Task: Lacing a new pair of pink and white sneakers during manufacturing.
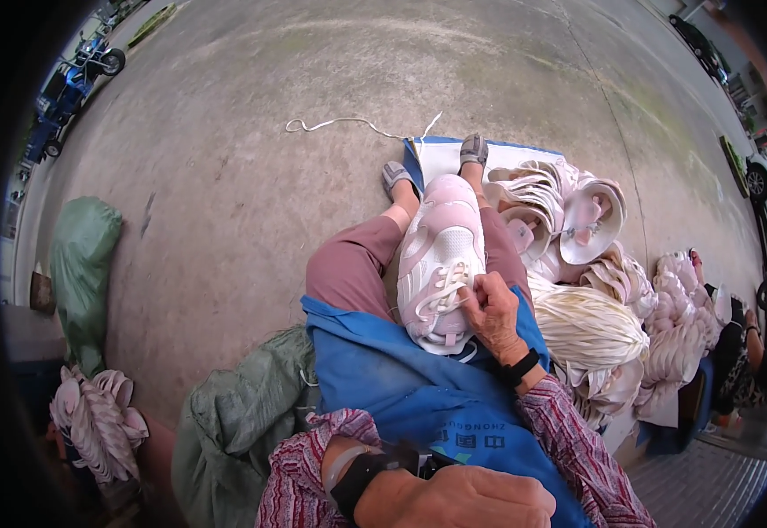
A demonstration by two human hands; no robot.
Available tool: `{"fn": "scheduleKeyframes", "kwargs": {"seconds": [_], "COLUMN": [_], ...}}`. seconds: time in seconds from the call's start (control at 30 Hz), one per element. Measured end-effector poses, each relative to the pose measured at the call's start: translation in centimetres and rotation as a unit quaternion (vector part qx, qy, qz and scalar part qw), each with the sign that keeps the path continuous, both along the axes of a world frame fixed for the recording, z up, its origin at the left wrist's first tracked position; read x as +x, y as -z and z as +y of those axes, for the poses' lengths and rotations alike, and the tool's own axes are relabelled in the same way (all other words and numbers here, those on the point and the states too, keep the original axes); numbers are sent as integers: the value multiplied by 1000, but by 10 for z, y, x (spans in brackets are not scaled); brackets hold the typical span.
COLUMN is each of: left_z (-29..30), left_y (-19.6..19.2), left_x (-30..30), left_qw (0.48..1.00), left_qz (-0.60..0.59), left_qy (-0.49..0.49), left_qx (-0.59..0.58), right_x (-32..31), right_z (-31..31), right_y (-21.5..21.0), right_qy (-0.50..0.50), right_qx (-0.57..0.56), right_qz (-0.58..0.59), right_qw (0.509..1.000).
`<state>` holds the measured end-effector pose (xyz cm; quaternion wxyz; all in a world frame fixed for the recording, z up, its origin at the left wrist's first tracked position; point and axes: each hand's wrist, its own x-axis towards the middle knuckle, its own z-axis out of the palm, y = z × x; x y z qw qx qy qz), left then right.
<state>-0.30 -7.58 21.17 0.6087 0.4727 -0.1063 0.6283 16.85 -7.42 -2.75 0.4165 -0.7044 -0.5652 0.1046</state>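
A pink and white sneaker (443, 242) lies sole-down along my lap between my thighs, its toe pointing away and its heel on my blue apron (383, 370). White shoelaces (448, 290) cross its tongue. With bent, closed fingers, my right hand (494, 312) pinches the lace at the shoe's right side. My left hand (467, 497) is close to the camera at the lower edge, over the apron and apart from the shoe. Only its back shows; the fingers are hidden.
Bundled pink and white shoe uppers (568, 207) and a sheaf of white laces (586, 321) lie at my right. Green sacks (247, 422) and another bundle of uppers (98, 418) are at my left. Ahead lies a blue-edged white sheet (441, 158). Another person (740, 365) sits far right.
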Motion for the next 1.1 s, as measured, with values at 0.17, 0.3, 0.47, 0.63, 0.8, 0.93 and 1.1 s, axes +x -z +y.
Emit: {"fn": "scheduleKeyframes", "kwargs": {"seconds": [0.17,0.3,0.47,0.63,0.8,0.93,1.1], "left_z": [0,35,31,34,15,13,14], "left_y": [8,39,105,155,189,195,210], "left_x": [0,-24,-31,-22,-5,4,1], "left_qw": [1000,971,886,762,713,699,658], "left_qz": [-5,158,426,632,697,701,741], "left_qy": [-6,136,-42,49,19,7,52], "left_qx": [21,119,-180,-130,75,141,127], "right_x": [0,4,12,32,43,36,33], "right_z": [-4,-2,-13,-22,-14,-1,-1], "right_y": [2,0,-36,-24,-25,-7,-4], "right_qy": [3,-8,-54,49,31,-14,-6], "right_qx": [2,6,-77,-14,-74,-103,-129], "right_qz": [7,11,95,148,139,87,76], "right_qw": [1000,1000,991,988,987,991,989]}}
